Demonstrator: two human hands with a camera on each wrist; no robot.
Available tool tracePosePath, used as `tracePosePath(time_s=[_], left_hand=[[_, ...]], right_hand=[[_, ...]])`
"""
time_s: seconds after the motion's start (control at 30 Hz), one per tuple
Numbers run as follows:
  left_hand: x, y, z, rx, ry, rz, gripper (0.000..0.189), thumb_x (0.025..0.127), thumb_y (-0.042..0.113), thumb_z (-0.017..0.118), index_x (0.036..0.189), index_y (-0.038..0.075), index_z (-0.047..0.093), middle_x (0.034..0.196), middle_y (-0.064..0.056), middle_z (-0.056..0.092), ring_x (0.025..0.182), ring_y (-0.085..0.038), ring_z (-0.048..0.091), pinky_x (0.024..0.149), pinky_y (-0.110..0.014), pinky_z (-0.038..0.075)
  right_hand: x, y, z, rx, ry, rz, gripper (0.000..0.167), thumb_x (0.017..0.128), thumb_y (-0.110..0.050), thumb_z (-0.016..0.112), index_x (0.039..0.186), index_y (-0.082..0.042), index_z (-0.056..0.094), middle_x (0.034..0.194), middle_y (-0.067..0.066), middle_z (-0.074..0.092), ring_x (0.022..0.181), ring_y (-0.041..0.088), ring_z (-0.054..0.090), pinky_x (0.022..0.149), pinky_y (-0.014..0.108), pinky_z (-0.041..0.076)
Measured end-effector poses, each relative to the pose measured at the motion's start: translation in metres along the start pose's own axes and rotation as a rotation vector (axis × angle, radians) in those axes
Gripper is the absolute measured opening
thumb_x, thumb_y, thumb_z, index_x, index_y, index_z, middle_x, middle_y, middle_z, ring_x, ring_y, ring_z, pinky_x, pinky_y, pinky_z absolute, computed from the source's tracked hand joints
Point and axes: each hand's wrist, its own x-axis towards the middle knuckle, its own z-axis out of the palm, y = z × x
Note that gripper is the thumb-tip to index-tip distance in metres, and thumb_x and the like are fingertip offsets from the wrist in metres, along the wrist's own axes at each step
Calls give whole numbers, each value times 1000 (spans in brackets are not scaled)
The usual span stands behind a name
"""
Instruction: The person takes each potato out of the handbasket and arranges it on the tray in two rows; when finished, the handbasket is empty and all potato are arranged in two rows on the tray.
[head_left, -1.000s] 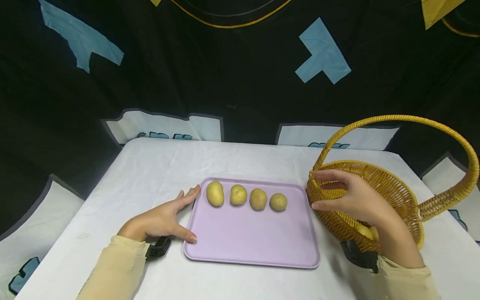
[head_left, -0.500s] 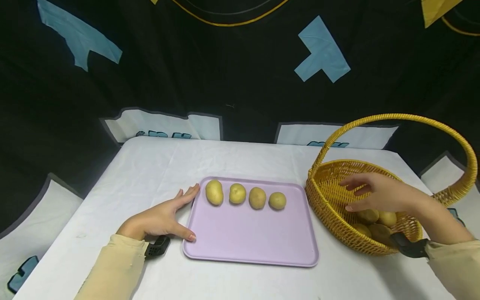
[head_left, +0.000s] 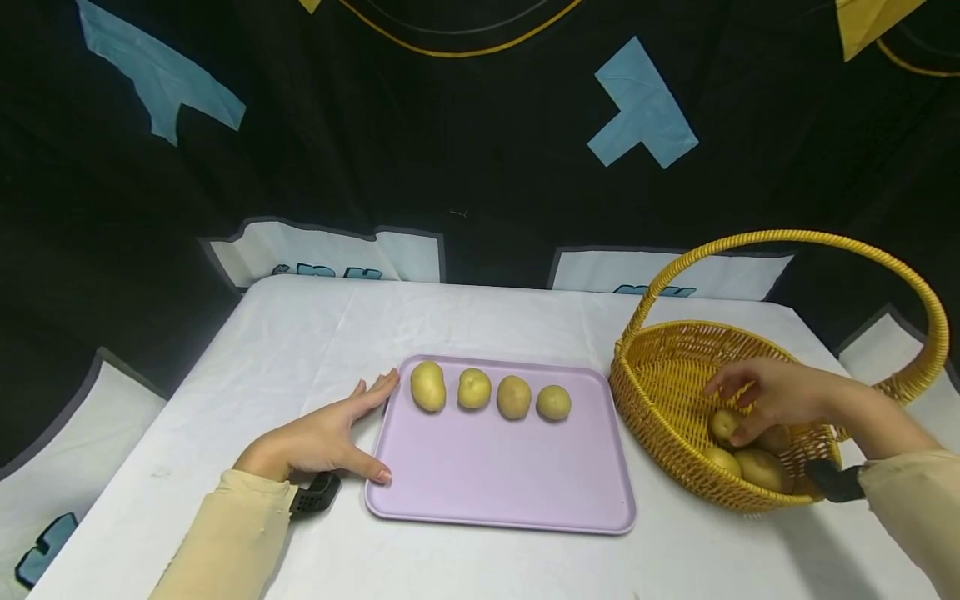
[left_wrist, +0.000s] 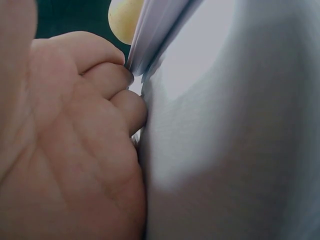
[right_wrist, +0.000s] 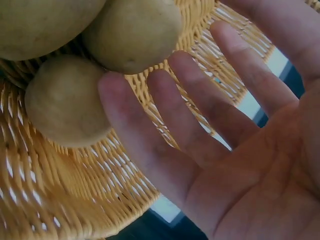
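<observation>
Several potatoes (head_left: 514, 397) lie in a row along the far side of a lilac tray (head_left: 495, 475). My left hand (head_left: 330, 437) rests at the tray's left edge, fingers spread and thumb on the rim. On the right, my right hand (head_left: 787, 396) reaches into a yellow wicker basket (head_left: 660, 408) over more potatoes. Its thumb and fingers are spread about a small potato (head_left: 723, 421), without a visible grip. In the right wrist view the fingers extend beside a potato (right_wrist: 67, 100); whether they touch it is hard to tell.
The basket's tall arched handle (head_left: 795, 237) rises above my right forearm. A white cloth covers the table (head_left: 450, 317), and a black curtain (head_left: 375, 167) with light blue patches hangs behind it.
My right hand has moved from the basket's left rim rightward, then lower into the basket among the potatoes. My left hand has stayed at the tray.
</observation>
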Motion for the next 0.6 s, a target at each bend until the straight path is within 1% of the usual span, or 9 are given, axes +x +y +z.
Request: tracePosePath(time_s=[0.1,0.23,0.37,0.5,0.6], left_hand=[[0,1,-1,0,1,12,129,62,31,97,163,16,17,167,-17,5,150,-42,-12,113,-68,-6],[-1,1,-1,7,5,17,129,62,31,97,163,15,18,167,-16,6,150,-42,-11,114,-67,-5],[-1,1,-1,13,3,10,130,62,32,97,163,16,17,167,-16,6,150,-41,-11,114,-67,-5],[-1,1,-1,14,4,8,130,62,32,97,163,17,17,167,-16,6,150,-41,-12,114,-67,-5],[-2,0,-1,9,6,5,130,62,32,97,163,17,16,167,-16,6,150,-41,-12,114,-67,-6]], right_hand=[[5,0,0,43,-30,36,59,73,-5,89,125,3,60,119,19,55,110,37,56,83,40,56],[11,0,2,-4,-31,55,55,71,-5,90,119,2,63,116,18,57,107,34,54,81,37,54],[16,1,4,-81,-34,36,49,69,-3,90,111,2,66,109,13,62,100,28,54,79,34,52],[20,1,6,-136,-49,15,46,69,-4,90,109,2,68,106,7,64,97,23,55,82,34,51],[22,-1,7,-143,-56,14,46,70,-6,90,110,1,69,105,7,63,96,23,55,82,35,51]])
